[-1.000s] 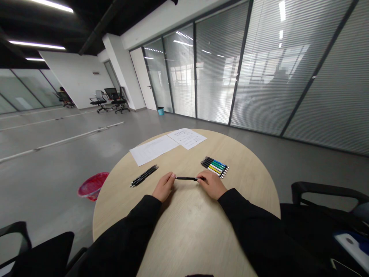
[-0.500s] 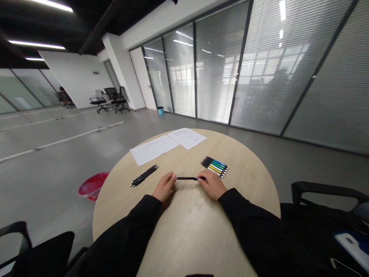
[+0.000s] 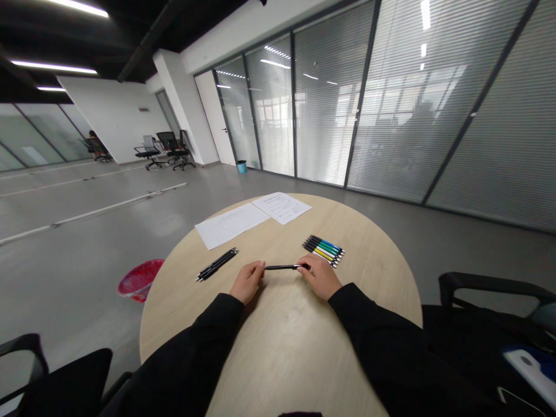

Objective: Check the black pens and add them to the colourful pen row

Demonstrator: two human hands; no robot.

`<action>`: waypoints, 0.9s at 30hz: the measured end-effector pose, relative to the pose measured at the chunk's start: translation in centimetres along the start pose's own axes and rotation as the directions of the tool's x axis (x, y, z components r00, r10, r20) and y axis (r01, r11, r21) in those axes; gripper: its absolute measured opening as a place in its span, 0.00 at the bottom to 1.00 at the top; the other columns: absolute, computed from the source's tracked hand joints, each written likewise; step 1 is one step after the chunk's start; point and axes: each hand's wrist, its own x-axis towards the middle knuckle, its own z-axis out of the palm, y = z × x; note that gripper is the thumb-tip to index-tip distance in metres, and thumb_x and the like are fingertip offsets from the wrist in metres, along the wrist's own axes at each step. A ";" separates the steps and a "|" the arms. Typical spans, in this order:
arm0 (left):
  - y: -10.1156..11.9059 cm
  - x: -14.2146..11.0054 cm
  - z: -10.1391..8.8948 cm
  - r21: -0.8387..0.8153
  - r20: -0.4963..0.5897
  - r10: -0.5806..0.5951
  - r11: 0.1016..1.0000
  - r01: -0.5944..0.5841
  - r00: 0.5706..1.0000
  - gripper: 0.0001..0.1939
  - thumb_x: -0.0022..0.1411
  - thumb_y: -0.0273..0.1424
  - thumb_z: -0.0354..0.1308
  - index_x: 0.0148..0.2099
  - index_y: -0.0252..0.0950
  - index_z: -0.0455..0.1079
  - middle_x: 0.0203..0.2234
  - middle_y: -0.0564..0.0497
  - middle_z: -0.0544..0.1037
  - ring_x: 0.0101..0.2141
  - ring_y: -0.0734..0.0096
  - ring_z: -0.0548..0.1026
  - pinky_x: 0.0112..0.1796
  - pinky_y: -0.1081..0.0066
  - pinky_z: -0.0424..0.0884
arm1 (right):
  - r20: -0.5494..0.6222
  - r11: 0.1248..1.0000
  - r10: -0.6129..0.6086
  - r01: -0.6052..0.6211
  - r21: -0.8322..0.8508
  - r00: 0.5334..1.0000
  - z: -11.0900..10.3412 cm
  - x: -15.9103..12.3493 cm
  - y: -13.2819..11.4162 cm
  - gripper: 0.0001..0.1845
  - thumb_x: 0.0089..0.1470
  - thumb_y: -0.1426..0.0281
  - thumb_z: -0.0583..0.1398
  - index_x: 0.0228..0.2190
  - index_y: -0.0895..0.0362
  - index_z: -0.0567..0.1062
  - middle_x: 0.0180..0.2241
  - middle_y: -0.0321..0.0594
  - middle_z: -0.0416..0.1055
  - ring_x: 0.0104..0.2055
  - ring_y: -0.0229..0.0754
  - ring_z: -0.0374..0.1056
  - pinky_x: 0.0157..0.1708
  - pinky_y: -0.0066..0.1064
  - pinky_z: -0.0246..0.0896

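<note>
Black pen [image 3: 280, 267]: just below frame centre; likely light, stiff, slightly slippery.
Left hand [image 3: 247, 282]: pinching one end.
Right hand [image 3: 320, 278]: pinching the other.
Best hold: barrel ends, probably.

A: Holding what, and how?
B: Grips a black pen [image 3: 281, 267] at one end with the left hand [image 3: 247, 282], at the other with the right hand [image 3: 320, 279]. Holds it crosswise over the round table [image 3: 299, 341].
A: Showing what around both hands?
B: Shows black pens [image 3: 217, 265] bundled at a slant, left of the left hand. Shows a row of pens [image 3: 324, 250] with blue, green, white and yellow barrels, just beyond the right hand.
A: And farther out?
B: Shows two paper sheets [image 3: 232, 225] near the far edge, plus a red bin [image 3: 141, 281] on the floor.
</note>
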 end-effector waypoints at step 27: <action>-0.2 0.2 -0.6 -0.097 0.080 0.073 0.993 -0.066 0.994 0.21 0.61 0.48 0.51 0.27 0.36 0.62 0.19 0.56 0.63 0.21 0.75 0.60 0.24 0.74 0.57 | -0.004 0.999 -0.038 0.038 -0.003 0.999 0.1 -0.1 0.4 0.04 0.57 0.74 0.60 0.34 0.57 0.76 0.34 0.41 0.72 0.38 0.43 0.66 0.41 0.35 0.60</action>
